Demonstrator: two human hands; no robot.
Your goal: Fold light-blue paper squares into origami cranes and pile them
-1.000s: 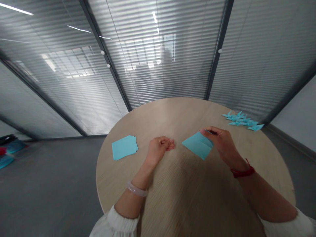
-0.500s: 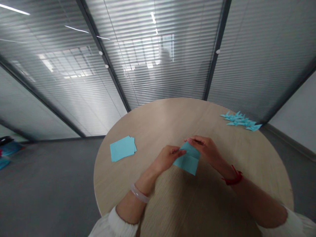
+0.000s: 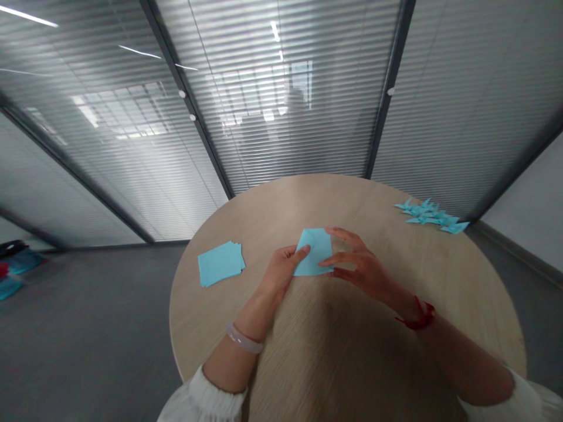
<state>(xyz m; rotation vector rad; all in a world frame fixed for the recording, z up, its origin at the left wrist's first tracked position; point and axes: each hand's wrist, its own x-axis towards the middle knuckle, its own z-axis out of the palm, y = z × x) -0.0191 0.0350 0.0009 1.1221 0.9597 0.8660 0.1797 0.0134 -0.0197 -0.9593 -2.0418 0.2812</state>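
A sheet of light blue origami paper (image 3: 315, 258) is held up over the middle of the table. My left hand (image 3: 284, 266) grips its left edge, thumb lying across the top face and fingers underneath. At the right edge is my right hand (image 3: 358, 264), its fingers spread apart; the fingertips touch or nearly touch the paper's side and upper corner. Creases on the sheet are too faint to make out clearly.
A stack of light blue paper sheets (image 3: 220, 264) lies on the table's left side. Several folded blue paper cranes (image 3: 433, 215) are grouped at the far right edge of the round wooden table (image 3: 290, 205). Glass panels with blinds (image 3: 299, 146) stand just behind it.
The paper has turned and moved up and left in my hands. My right hand's fingers have gone from pinching the upper edge to spreading along the right side.
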